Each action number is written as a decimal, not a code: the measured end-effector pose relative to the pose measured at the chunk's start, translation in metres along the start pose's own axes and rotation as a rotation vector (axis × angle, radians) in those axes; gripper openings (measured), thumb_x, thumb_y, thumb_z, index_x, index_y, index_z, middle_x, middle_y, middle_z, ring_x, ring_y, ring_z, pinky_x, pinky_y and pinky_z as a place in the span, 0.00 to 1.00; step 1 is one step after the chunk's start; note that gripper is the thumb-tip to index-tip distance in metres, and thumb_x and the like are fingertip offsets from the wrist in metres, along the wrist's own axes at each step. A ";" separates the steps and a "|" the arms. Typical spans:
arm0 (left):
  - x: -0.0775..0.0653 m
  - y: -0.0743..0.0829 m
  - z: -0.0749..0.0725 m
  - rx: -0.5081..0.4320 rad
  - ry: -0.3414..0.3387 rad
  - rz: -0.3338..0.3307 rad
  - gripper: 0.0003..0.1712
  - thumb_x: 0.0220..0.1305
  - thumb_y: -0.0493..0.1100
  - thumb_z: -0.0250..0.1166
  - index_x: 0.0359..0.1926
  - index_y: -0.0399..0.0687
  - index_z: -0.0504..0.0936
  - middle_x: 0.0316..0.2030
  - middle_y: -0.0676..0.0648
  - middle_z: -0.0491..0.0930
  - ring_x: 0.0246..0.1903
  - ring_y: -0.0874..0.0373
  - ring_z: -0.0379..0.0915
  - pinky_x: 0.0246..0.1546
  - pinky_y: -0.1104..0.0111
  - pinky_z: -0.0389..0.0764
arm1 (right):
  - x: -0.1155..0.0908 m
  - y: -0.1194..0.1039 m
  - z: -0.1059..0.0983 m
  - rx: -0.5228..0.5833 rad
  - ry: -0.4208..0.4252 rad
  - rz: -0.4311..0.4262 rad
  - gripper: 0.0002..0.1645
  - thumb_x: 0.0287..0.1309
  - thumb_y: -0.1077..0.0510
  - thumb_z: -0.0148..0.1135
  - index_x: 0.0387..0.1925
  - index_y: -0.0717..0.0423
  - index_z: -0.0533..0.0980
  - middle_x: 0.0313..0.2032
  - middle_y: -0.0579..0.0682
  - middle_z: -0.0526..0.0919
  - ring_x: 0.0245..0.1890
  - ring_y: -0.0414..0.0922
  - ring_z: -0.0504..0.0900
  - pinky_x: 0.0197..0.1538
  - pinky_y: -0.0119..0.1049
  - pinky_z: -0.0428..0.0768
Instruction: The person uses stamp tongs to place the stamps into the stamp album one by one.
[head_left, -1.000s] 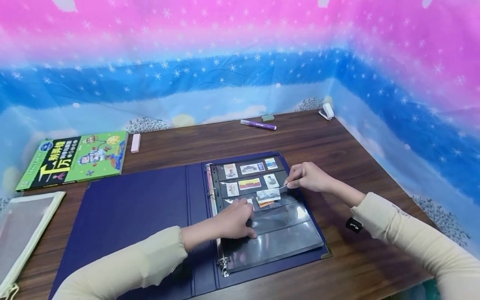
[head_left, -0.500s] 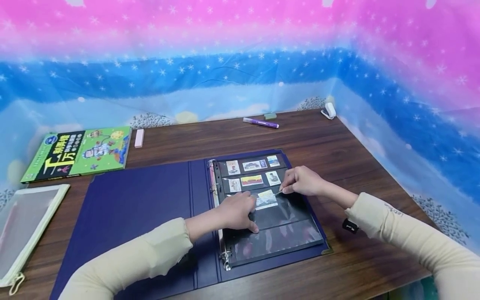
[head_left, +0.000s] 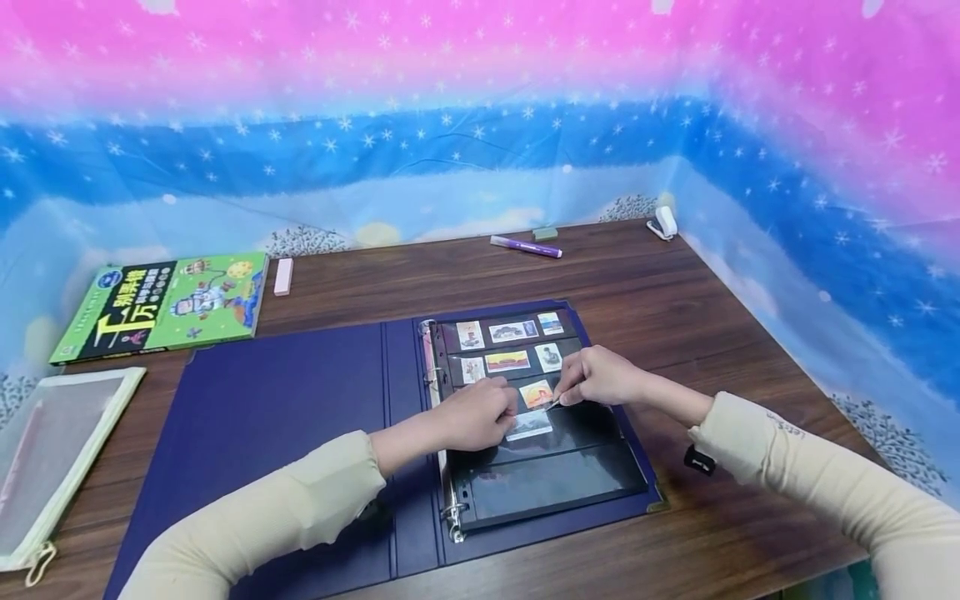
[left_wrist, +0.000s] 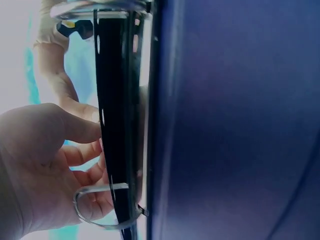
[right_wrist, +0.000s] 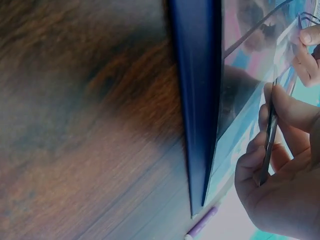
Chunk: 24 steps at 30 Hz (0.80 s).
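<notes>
On the wooden table, right hand pinches tweezers over a small pale stamp; left hand's grip unclear.

Item count: one open dark-blue ring binder; eight small printed paper stamps on its black pocket page; one green illustrated book; one purple marker pen; one pink rectangular eraser; one green eraser block; one clear mesh zip pouch; one pair of thin metal tweezers.
</notes>
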<state>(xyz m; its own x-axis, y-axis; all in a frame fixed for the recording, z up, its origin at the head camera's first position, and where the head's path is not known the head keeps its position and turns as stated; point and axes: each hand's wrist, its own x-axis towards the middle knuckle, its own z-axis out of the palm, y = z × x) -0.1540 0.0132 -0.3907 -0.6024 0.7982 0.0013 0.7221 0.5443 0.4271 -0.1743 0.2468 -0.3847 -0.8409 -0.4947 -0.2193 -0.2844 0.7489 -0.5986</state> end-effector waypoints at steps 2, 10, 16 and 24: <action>0.001 -0.003 0.002 0.000 0.000 0.012 0.08 0.60 0.37 0.58 0.24 0.46 0.71 0.26 0.50 0.68 0.26 0.61 0.59 0.28 0.73 0.63 | 0.001 0.001 0.000 0.008 -0.013 -0.018 0.05 0.46 0.62 0.67 0.28 0.53 0.86 0.26 0.45 0.81 0.26 0.37 0.70 0.32 0.28 0.69; 0.005 -0.009 0.001 0.000 -0.021 0.066 0.08 0.60 0.38 0.59 0.24 0.46 0.72 0.28 0.51 0.69 0.27 0.63 0.62 0.30 0.74 0.66 | 0.008 0.004 -0.001 0.009 -0.096 -0.115 0.04 0.48 0.61 0.68 0.29 0.53 0.86 0.26 0.44 0.81 0.29 0.35 0.71 0.38 0.27 0.71; 0.008 -0.009 -0.002 0.009 -0.064 0.065 0.09 0.61 0.40 0.60 0.24 0.48 0.71 0.27 0.52 0.68 0.27 0.63 0.61 0.30 0.75 0.65 | 0.010 0.005 -0.003 0.011 -0.129 -0.147 0.05 0.47 0.62 0.68 0.29 0.54 0.86 0.26 0.44 0.81 0.30 0.34 0.72 0.39 0.27 0.72; 0.006 -0.010 0.000 0.016 -0.076 0.047 0.11 0.60 0.41 0.60 0.23 0.49 0.70 0.26 0.54 0.65 0.26 0.64 0.60 0.28 0.75 0.64 | 0.009 0.007 -0.004 -0.020 -0.142 -0.187 0.04 0.47 0.61 0.68 0.28 0.52 0.86 0.26 0.43 0.81 0.30 0.33 0.71 0.39 0.27 0.71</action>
<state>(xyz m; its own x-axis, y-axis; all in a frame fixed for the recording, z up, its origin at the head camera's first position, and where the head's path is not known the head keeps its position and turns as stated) -0.1648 0.0127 -0.3949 -0.5407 0.8398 -0.0482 0.7546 0.5096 0.4133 -0.1852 0.2491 -0.3877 -0.6996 -0.6820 -0.2132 -0.4399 0.6462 -0.6236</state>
